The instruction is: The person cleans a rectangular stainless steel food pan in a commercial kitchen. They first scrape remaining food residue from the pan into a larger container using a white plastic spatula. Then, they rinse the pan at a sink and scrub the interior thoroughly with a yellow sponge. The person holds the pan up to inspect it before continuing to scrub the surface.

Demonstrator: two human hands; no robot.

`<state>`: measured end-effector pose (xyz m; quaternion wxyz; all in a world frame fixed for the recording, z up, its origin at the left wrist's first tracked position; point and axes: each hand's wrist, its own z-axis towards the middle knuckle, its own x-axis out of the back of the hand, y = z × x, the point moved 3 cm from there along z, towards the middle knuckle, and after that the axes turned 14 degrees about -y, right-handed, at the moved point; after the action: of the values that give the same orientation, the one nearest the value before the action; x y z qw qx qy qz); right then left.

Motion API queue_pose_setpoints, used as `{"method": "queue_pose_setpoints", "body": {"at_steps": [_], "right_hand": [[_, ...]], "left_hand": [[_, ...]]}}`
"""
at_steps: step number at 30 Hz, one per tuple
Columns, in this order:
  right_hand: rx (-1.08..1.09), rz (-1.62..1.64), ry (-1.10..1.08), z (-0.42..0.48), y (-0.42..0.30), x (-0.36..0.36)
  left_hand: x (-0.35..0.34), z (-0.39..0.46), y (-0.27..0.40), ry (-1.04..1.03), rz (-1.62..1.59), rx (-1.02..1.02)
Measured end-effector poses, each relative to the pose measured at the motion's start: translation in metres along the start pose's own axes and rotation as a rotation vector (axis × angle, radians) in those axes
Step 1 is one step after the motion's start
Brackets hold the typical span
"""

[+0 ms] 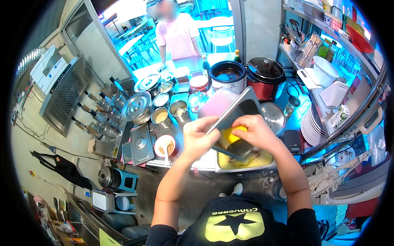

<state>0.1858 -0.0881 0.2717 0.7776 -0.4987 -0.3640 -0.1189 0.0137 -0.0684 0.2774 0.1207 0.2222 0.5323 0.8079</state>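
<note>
My left hand (201,136) grips the rim of a deep stainless steel pan (252,106), which is tilted above the counter. Inside the pan, my right hand (254,130) holds a yellow scraper or similar flat yellow piece (232,135) against the metal; its exact kind is unclear. Directly beneath lies a steel tray (219,166) at the counter's front edge, holding yellowish liquid and darker food pieces that the pan partly hides.
Lidded pots (137,106), a bowl with a white spoon (166,146) and steel lids (141,146) stand on the left. A slow cooker (227,77) and a red cooker (261,87) are behind. A person (178,37) stands across the counter. Stacked plates (312,126) are at right.
</note>
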Motion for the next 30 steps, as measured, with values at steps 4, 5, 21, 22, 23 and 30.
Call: {"method": "queue_pose_setpoints", "body": {"at_steps": [4,5,21,22,23,30], "right_hand": [[-0.073,-0.158,-0.099,0.012,0.019,-0.027],[-0.076,-0.172,-0.12,0.013,0.028,-0.037],[-0.102,-0.174,-0.106,0.035,0.072,-0.043],[-0.096,-0.163,-0.096,0.033,0.079,-0.043],[-0.086,-0.147,-0.093,0.032,0.083,-0.044],[-0.184,-0.168,-0.121,0.023,0.117,-0.055]], "left_hand": [[0.0,-0.004,0.003,0.002,0.05,-0.112],[0.0,-0.004,-0.001,0.078,-0.004,-0.134],[0.006,0.01,0.004,0.115,0.136,0.012],[0.001,0.015,0.003,0.155,-0.034,0.058],[-0.003,0.018,0.003,0.163,-0.072,0.024],[-0.006,0.028,-0.012,0.162,0.063,0.041]]}}
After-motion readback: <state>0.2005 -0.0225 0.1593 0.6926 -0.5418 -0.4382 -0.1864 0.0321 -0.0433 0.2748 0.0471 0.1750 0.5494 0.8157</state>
